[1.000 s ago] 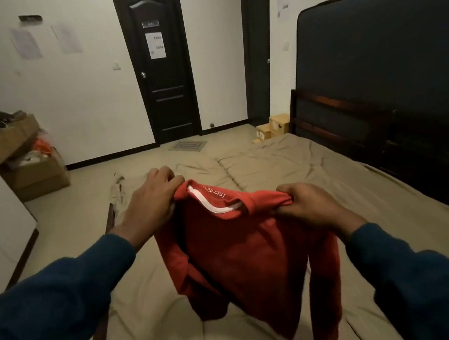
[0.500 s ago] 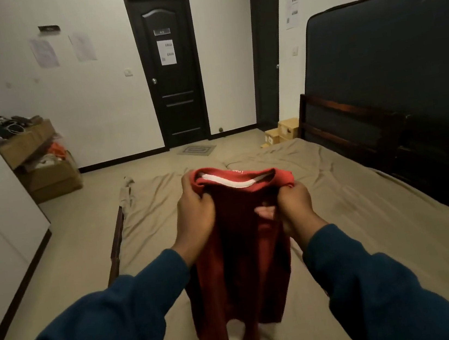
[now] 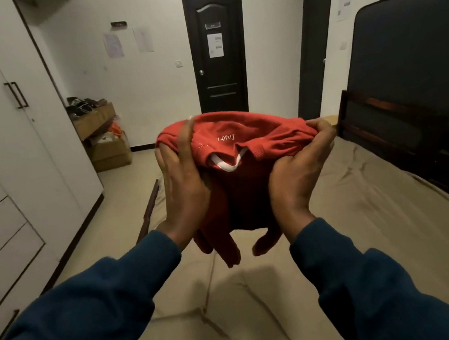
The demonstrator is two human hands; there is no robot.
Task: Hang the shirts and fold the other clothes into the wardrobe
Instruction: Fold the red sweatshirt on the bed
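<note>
A soft, light red sweater [image 3: 243, 150], likely floppy, is gripped at its bunched shoulders by left hand [image 3: 182, 186] and right hand [image 3: 300, 171] above the bed [image 3: 365, 208].

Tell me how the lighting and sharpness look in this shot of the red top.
Head view: dim indoor light; the red top casts a soft shadow on the bed sheet; wide-angle bending curves the wardrobe edges; the left hand and right hand look slightly motion-blurred; no glare.
</note>
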